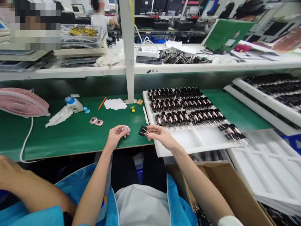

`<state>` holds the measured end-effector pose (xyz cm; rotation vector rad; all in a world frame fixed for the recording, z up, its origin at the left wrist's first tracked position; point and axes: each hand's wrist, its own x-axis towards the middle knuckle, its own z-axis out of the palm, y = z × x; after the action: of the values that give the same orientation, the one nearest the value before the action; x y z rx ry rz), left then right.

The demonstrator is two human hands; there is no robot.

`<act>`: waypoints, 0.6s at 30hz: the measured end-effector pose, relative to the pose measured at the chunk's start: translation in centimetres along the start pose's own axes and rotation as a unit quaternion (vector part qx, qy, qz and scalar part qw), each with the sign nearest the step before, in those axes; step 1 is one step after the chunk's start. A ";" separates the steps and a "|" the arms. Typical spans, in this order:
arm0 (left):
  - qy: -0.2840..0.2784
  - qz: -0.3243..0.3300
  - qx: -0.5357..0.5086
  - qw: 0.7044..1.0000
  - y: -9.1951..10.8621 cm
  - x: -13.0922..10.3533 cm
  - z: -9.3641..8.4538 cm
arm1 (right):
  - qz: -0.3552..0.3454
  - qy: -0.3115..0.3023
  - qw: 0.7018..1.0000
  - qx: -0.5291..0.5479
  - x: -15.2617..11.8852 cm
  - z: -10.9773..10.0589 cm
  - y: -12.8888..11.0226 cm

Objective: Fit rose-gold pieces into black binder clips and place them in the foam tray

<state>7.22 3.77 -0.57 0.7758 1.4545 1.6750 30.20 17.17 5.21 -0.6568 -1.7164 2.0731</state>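
Over the front edge of the green mat, my left hand [117,135] pinches a small pink square part with rounded corners [126,129]. To its right, my right hand [160,135] grips a black binder clip [142,131] by its wire handles. The clip and the pink part are apart. Two similar pink parts [96,121] lie side by side on the mat, left of my hands. Beyond my right hand is a white foam tray [178,138] with rows of black binder clips [185,103], many with pink parts between their jaws.
A pink fan [23,102], a bottle with a blue cap [74,104], white papers [115,104] and a yellow piece [133,109] lie on the mat. Stacked foam trays [265,160] and a cardboard box [218,179] stand at right. A co-worker's arm [35,188] reaches in at left.
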 end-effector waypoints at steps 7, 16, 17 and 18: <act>-0.007 -0.027 -0.077 0.997 -0.1 -0.2 -0.7 | 0.011 0.003 0.994 -0.111 5.1 2.2 2.9; -0.023 -0.056 -0.086 0.994 0.0 -0.4 -0.6 | -0.082 -0.006 0.960 -0.269 4.0 2.2 3.2; -0.028 -0.058 -0.082 0.995 0.0 -0.4 -0.6 | -0.088 -0.009 0.956 -0.280 4.0 2.3 3.2; -0.032 -0.058 -0.078 0.995 0.0 -0.4 -0.5 | -0.093 -0.012 0.953 -0.288 4.0 2.3 3.3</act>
<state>7.00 3.12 -0.68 0.6411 1.2834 1.6378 25.71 16.91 1.85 -0.5963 -2.3180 1.4533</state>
